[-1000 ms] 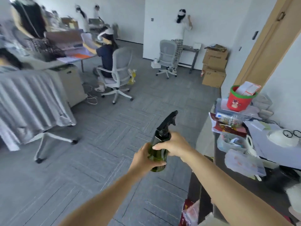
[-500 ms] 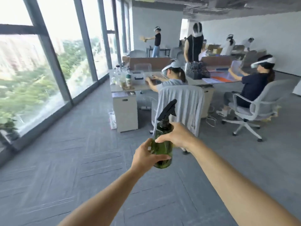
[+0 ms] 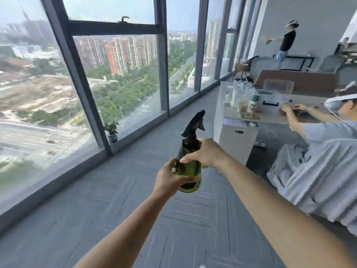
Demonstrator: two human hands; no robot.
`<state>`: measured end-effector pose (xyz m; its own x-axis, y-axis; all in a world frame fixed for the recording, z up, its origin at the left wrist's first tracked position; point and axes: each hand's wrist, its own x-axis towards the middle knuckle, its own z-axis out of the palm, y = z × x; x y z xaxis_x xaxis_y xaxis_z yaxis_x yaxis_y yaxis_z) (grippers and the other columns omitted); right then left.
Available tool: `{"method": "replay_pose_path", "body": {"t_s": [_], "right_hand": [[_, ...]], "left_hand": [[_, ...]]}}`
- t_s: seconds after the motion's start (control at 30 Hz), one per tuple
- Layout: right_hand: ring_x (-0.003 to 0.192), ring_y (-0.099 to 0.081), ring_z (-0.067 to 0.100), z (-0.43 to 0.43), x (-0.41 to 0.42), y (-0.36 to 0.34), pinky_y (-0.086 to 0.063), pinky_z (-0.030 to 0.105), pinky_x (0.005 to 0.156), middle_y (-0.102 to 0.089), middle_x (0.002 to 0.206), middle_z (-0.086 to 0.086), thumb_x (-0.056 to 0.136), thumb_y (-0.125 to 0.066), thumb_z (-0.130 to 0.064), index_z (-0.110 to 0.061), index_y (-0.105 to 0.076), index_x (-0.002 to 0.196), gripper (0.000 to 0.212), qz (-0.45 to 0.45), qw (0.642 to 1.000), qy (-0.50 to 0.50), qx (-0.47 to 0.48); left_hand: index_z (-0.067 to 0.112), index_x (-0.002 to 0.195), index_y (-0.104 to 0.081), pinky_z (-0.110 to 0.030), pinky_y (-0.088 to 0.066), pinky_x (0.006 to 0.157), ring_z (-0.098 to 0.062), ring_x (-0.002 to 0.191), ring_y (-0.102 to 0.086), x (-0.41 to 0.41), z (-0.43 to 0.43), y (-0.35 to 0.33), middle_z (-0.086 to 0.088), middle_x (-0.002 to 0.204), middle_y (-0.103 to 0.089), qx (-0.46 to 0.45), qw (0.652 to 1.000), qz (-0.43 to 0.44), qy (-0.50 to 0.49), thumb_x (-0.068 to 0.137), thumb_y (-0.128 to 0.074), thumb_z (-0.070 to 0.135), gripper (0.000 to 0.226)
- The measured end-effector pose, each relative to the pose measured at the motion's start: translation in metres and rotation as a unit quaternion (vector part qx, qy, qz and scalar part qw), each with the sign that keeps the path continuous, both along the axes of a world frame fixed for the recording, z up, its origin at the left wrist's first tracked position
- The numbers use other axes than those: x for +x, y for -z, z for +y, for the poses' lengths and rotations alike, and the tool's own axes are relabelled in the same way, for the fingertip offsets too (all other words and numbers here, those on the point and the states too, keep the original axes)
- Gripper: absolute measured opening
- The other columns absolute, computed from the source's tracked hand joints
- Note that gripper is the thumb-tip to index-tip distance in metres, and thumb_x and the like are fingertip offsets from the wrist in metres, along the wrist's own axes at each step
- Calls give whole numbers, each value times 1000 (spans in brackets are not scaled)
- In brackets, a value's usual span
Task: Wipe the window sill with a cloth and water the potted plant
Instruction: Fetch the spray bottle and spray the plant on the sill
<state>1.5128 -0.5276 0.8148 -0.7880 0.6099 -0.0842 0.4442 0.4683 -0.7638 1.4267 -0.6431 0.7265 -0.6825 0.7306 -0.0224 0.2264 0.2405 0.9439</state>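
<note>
You have turned. A second ago you faced the cluttered desk and the far wall, and half a second ago the plant was only a small shape at the far left edge. Now the big windows fill your view, and the potted plant (image 3: 111,131) sits out in front of you on the window sill (image 3: 135,139), right beside the dark window post (image 3: 85,89).

Your grip on the green spray bottle (image 3: 189,167) looks the same as before. Your left hand (image 3: 170,178) wraps around the bottom part of the bottle. Your right hand (image 3: 206,154) is closed around the top part, just under the black spray head (image 3: 194,123). No finger looks to be on the trigger yet. The nozzle points up and away from you.

The plant is well apart from the bottle, across the gray floor (image 3: 116,200). So the turn helps: you can see where to go. You likely need to walk closer before you spray, or the water may land on the floor.

No cloth shows anywhere, so I cannot tell if the sill has been wiped.

A person (image 3: 318,132) sits at a desk (image 3: 270,117) on your right, clear of your way to the plant.
</note>
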Motion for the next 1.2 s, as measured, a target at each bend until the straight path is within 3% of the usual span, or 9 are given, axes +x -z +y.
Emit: {"method": "replay_pose_path", "body": {"t_s": [0.1,0.23,0.43,0.57,0.7,0.83,0.97,1.1,1.2], "right_hand": [[91,-67,23,47,-93,7,-59,46,83,-70,93,-1,46,-83,-54,-25,-66,93,58,3,999,-45,1],[96,-66,20,113,-215,10,-57,45,87,-71,100,-1,55,-87,-42,-21,-64,105,59,14,995,-94,-23],[103,-63,20,187,-394,16,-52,40,95,-67,109,-1,62,-85,-39,-21,-59,116,62,0,985,-175,-5],[104,-59,17,229,-508,34,-47,30,89,-64,109,-4,69,-84,-32,-21,-54,119,59,6,979,-204,-28],[110,-59,20,271,-633,50,-50,39,96,-62,115,-2,67,-84,-36,-21,-49,120,65,7,975,-222,-19],[109,-58,19,312,-752,45,-48,36,96,-63,116,-3,66,-86,-37,-21,-49,116,63,3,968,-251,-9],[107,-60,21,358,-857,37,-50,39,96,-65,113,-1,65,-86,-39,-21,-52,114,62,-11,960,-280,3],[102,-61,22,410,-950,39,-50,36,90,-65,108,0,65,-86,-34,-19,-54,112,59,-19,957,-291,-14],[102,-61,22,451,-1022,51,-51,39,93,-66,106,0,61,-87,-34,-20,-55,110,60,-25,951,-309,-17]], "left_hand": [[32,105,-53,-26,-53,74,-14,94,-61,-86,42,7,12,104,-58,-1,999,-3,-44,52,-92,35,66],[33,100,-59,-40,-58,78,-15,92,-65,-199,101,7,10,101,-64,-6,994,18,-112,43,-88,41,64],[37,105,-56,-38,-58,81,-10,93,-65,-352,172,11,11,102,-65,4,980,18,-197,45,-89,36,69],[41,103,-55,-35,-57,80,-9,93,-65,-462,213,26,14,100,-66,7,970,20,-241,42,-90,39,70],[39,100,-55,-31,-57,79,-7,91,-66,-578,259,40,12,99,-69,19,965,8,-263,43,-91,35,67],[44,98,-52,-30,-58,79,-3,89,-67,-697,300,42,15,97,-71,4,966,21,-257,42,-90,44,68],[41,110,-48,-24,-55,79,1,92,-64,-799,342,32,15,103,-68,-26,974,33,-225,43,-91,46,80],[37,113,-47,-32,-57,83,-3,95,-63,-892,389,34,15,105,-65,-51,972,38,-226,41,-90,48,84],[33,112,-47,-31,-56,80,-4,94,-63,-956,428,45,13,104,-65,-55,968,29,-244,43,-91,45,84]]}}
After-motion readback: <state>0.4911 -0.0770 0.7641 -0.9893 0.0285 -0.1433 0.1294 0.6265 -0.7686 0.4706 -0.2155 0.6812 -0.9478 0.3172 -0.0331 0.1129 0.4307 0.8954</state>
